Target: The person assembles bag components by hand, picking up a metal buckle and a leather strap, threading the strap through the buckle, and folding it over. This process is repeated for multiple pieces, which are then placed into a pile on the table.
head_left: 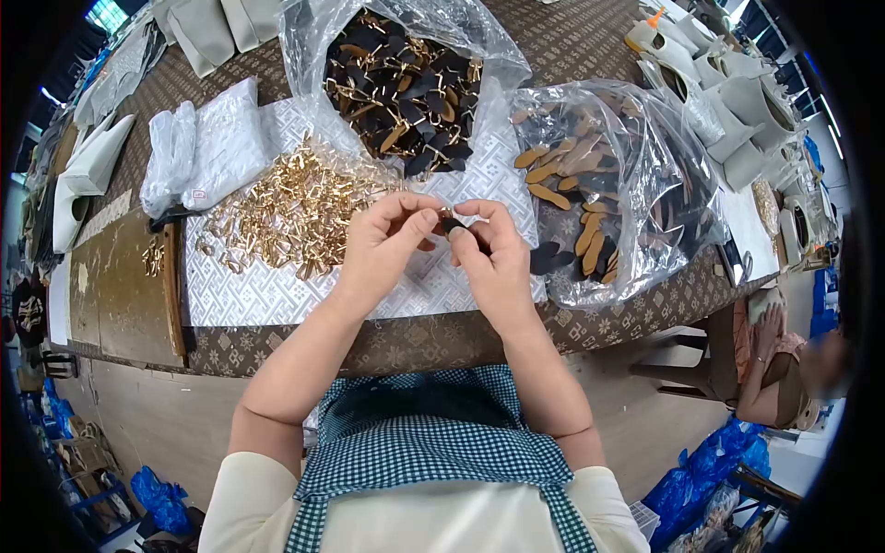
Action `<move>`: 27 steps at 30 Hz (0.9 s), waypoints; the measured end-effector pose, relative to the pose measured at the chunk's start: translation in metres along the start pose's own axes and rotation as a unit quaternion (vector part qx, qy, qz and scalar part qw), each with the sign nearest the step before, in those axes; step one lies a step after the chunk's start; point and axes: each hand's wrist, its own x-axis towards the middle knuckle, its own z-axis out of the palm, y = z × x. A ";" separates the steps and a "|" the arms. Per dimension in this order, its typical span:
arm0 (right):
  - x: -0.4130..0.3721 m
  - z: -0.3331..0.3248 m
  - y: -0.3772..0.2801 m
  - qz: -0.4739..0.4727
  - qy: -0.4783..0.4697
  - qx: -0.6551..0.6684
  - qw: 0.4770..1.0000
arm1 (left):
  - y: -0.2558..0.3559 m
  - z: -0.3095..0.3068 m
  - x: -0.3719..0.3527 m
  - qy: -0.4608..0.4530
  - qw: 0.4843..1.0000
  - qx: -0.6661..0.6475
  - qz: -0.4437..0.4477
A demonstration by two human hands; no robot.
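Observation:
Both hands meet over the patterned white sheet (221, 300). My right hand (493, 258) is closed on a small black strap piece (454, 224), pinched between thumb and fingers. A small gold metal part (446, 213) shows at the strap's end, where the fingertips of my left hand (392, 235) touch it, thumb and forefinger together. Left of my hands lies a heap of gold metal parts (286, 207). Beyond them an open plastic bag holds black pieces with gold parts (406, 88). On the right, a clear bag (636, 267) holds black and tan strap pieces (590, 230).
Plastic-wrapped packets (226, 143) lie at the left, beside a worn board (120, 290) with a few gold parts. Pale grey shoe-like pieces (751, 106) are stacked at the far right. A seated person (770, 359) is at the right, beyond the table edge.

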 end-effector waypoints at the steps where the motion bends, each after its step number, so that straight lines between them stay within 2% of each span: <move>1: 0.000 -0.001 0.003 0.001 -0.001 0.001 1.000 | 0.003 0.001 -0.002 -0.004 1.000 -0.001 -0.003; 6: -0.001 -0.002 0.012 -0.001 -0.008 0.009 1.000 | 0.001 -0.011 0.000 -0.062 0.996 -0.046 -0.040; 12: -0.009 -0.004 0.004 -0.003 -0.067 0.010 0.998 | -0.003 -0.018 0.003 -0.132 0.982 -0.082 -0.106; 15: -0.010 -0.007 0.001 -0.038 -0.101 0.032 0.994 | -0.004 -0.029 0.004 -0.162 0.967 -0.060 -0.187; 18: -0.014 -0.004 -0.004 -0.065 -0.100 0.021 0.993 | -0.001 -0.031 0.004 -0.188 0.961 -0.108 -0.172; 21: -0.014 -0.005 -0.007 0.001 -0.084 -0.070 0.994 | 0.003 -0.025 0.002 -0.175 0.967 -0.109 -0.150; 27: -0.013 0.002 0.008 -0.102 -0.030 -0.082 0.991 | -0.001 -0.022 0.002 -0.144 0.971 -0.101 -0.163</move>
